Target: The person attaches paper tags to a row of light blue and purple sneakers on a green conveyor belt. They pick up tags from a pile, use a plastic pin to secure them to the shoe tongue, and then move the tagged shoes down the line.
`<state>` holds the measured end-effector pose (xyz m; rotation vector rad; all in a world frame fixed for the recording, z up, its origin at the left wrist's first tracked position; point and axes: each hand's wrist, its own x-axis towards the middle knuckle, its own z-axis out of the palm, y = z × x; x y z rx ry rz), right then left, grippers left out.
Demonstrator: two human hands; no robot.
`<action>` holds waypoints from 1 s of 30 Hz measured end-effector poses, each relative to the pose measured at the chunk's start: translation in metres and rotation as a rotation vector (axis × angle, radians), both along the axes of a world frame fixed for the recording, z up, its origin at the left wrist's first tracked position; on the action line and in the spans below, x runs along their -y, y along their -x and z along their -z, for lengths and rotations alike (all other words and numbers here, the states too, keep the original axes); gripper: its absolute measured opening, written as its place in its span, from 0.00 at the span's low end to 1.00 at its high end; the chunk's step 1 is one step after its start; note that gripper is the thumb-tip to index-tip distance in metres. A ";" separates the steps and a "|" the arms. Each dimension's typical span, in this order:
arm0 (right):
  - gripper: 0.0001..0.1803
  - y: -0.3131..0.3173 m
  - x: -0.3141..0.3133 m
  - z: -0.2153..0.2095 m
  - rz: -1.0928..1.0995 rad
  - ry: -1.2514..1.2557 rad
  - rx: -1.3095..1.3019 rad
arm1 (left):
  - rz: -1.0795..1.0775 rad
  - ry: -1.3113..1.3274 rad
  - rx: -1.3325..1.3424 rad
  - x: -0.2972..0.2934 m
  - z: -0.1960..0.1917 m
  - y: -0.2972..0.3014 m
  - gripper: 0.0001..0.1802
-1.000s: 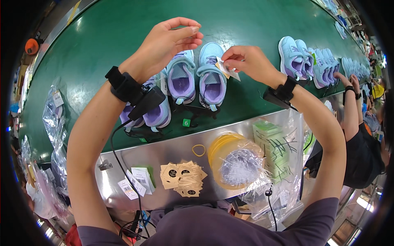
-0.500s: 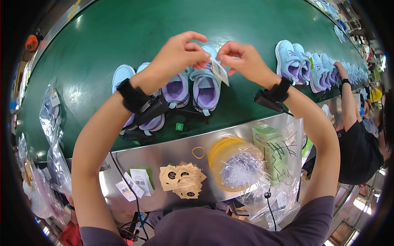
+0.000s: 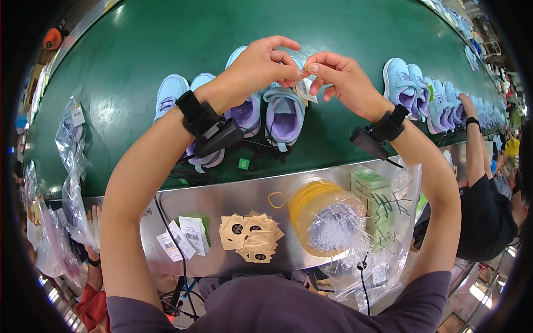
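Observation:
Over the toe of a light blue shoe with a lavender inside, my two hands meet fingertip to fingertip. My left hand is closed in a pinch, its index finger raised. Thumb and index finger of my right hand pinch close beside it. Whatever thin thing lies between the fingertips is too small to make out. Just beneath them hangs a white hang tag over the shoe's front. A matching shoe stands to the left, partly behind my left wrist. Another pair sits farther left, partly hidden by my forearm.
Along the green table, more blue shoes line up at right, near a co-worker's hand. On the metal ledge lie white tags, tan cards, clear plastic strands and a clear bag. Plastic wrapping lies left.
My hands have drawn together, so the fingertips now meet. The white tag hangs at a different angle, lower beside the right fingers. The whole view has shifted slightly.

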<state>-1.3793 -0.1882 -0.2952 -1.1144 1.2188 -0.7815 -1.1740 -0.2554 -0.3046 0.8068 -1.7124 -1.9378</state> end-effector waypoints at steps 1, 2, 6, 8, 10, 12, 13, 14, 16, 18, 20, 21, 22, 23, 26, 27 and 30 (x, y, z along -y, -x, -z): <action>0.13 -0.001 0.000 -0.001 0.005 -0.005 -0.015 | -0.005 0.002 0.004 0.000 0.001 0.000 0.27; 0.13 -0.002 0.000 -0.001 0.006 0.007 -0.020 | -0.015 0.006 -0.001 0.000 0.001 0.000 0.27; 0.13 -0.007 -0.002 -0.002 0.071 0.017 -0.020 | -0.054 0.002 -0.030 -0.002 0.003 -0.001 0.26; 0.13 -0.009 -0.003 -0.002 0.085 0.007 -0.003 | -0.062 -0.012 -0.057 -0.003 0.003 -0.003 0.25; 0.13 -0.011 -0.003 -0.002 0.085 -0.006 -0.001 | -0.070 -0.036 -0.066 -0.003 0.003 -0.005 0.24; 0.14 -0.014 -0.003 -0.003 0.054 0.007 -0.029 | -0.062 -0.018 -0.052 -0.004 0.003 -0.007 0.24; 0.14 -0.014 -0.003 -0.003 0.048 0.015 -0.049 | -0.064 -0.008 -0.029 -0.004 0.003 -0.008 0.24; 0.14 -0.015 -0.003 -0.003 0.051 0.018 -0.043 | -0.061 0.008 -0.034 -0.004 0.003 -0.008 0.24; 0.15 -0.017 -0.002 -0.003 0.047 0.039 -0.020 | -0.060 0.050 -0.030 -0.004 0.002 -0.010 0.24; 0.15 -0.018 -0.001 -0.002 0.059 0.012 -0.005 | -0.069 0.048 -0.032 -0.003 0.002 -0.012 0.24; 0.15 -0.019 0.000 0.000 0.058 0.004 0.005 | -0.066 0.044 -0.036 -0.003 0.002 -0.013 0.24; 0.15 -0.020 0.000 0.001 0.056 0.005 0.003 | -0.060 0.041 -0.038 -0.003 0.002 -0.014 0.24; 0.15 -0.021 0.000 0.002 0.048 0.003 0.004 | -0.058 0.039 -0.019 -0.003 0.002 -0.015 0.24; 0.15 -0.022 0.000 0.002 0.050 0.020 -0.021 | -0.057 0.044 -0.033 -0.004 0.003 -0.016 0.24; 0.14 -0.026 0.002 0.001 0.032 0.083 -0.093 | -0.062 0.068 -0.011 -0.006 0.002 -0.017 0.24; 0.13 -0.027 0.003 0.000 0.024 0.115 -0.120 | -0.062 0.077 -0.003 -0.007 0.002 -0.018 0.25; 0.13 -0.028 0.004 -0.001 0.003 0.209 -0.215 | -0.051 0.099 -0.008 -0.006 0.002 -0.019 0.26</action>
